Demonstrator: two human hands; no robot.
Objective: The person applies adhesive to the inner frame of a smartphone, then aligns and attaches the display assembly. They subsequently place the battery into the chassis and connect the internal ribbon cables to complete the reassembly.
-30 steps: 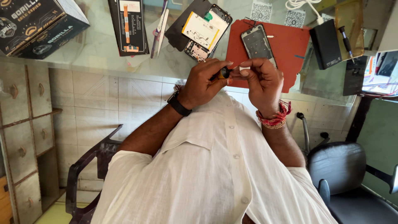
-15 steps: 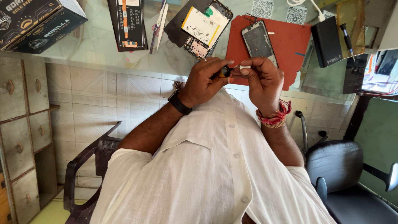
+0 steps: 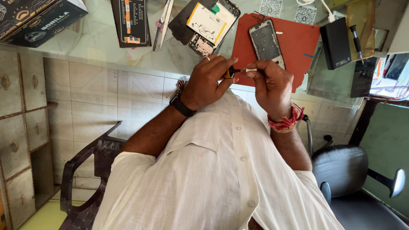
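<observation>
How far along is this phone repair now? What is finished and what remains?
Done: a stripped phone frame lies on the red mat, and an opened phone lies beside it with its inner parts showing.
In hand: the left hand pinches a small dark tool, its tip at a small white piece held by the right hand.
Left: neither phone is closed yet.

Two opened phones [image 3: 208,25] [image 3: 266,42], two hands [image 3: 208,81] [image 3: 268,83].

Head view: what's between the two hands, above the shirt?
A small screwdriver, gripped by the left hand, its tip pointing at a small white part pinched in the right hand. Nothing else lies between them; the head view shows it.
</observation>
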